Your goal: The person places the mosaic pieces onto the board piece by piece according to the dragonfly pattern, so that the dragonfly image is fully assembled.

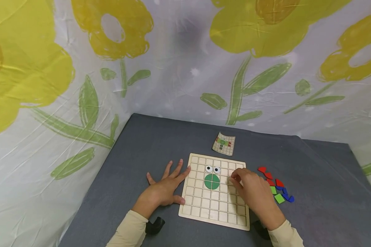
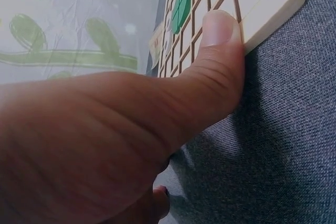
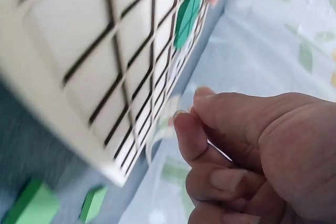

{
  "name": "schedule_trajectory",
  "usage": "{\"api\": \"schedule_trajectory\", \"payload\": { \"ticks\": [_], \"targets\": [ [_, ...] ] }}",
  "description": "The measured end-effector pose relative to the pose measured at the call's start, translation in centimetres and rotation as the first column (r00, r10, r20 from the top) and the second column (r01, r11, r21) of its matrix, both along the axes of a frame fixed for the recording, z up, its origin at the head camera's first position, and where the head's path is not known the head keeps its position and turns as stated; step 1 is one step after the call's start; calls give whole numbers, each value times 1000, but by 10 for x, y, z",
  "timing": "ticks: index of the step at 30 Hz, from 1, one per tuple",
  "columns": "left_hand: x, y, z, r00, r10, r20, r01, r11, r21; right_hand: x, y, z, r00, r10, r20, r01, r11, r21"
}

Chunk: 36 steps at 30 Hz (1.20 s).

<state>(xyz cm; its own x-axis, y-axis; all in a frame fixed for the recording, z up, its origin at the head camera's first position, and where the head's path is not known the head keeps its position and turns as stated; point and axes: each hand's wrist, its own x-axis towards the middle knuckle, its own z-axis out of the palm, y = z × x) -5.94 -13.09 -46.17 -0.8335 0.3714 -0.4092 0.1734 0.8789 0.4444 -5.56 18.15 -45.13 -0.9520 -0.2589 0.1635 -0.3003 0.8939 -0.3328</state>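
A pale wooden grid board (image 1: pixel 201 202) lies on the dark table. Two googly-eye pieces (image 1: pixel 212 169) sit on it above a green disc (image 1: pixel 212 181) made of quarter pieces. My left hand (image 1: pixel 165 188) is spread at the board's left side. Its thumb (image 2: pixel 220 51) rests on the board's edge in the left wrist view. Over the right part of the board is my right hand (image 1: pixel 250 188), its fingers curled and the thumb close to the index fingertip. In the right wrist view no piece shows between those fingertips (image 3: pixel 190 135).
Right of the board lie several red pieces (image 1: pixel 268 175), blue pieces (image 1: pixel 285 196) and green squares (image 1: pixel 279 198). A small picture card (image 1: pixel 224 144) with a grid pattern lies behind the board. A flowered cloth (image 1: pixel 173 79) hangs along the table's back and left edges.
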Motion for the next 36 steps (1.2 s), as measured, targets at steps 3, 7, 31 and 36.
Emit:
{"api": "schedule_trajectory", "payload": {
  "ticks": [3,7,31,36],
  "targets": [
    [0,0,1,1000,-1,-1,1,1000,-2,-1,12,0,1000,-14,-27,14,1000,3],
    [0,-1,0,1000,0,-5,0,1000,9,-3,27,1,998,-33,-46,32,999,-10],
    [-1,-3,-5,1000,12,-5,-11,1000,19,-11,73,-14,998,-56,-10,57,995,82],
    [-3,-3,-8,1000,9,7,-9,1000,30,-11,73,-17,999,-47,26,44,994,104]
  ]
}}
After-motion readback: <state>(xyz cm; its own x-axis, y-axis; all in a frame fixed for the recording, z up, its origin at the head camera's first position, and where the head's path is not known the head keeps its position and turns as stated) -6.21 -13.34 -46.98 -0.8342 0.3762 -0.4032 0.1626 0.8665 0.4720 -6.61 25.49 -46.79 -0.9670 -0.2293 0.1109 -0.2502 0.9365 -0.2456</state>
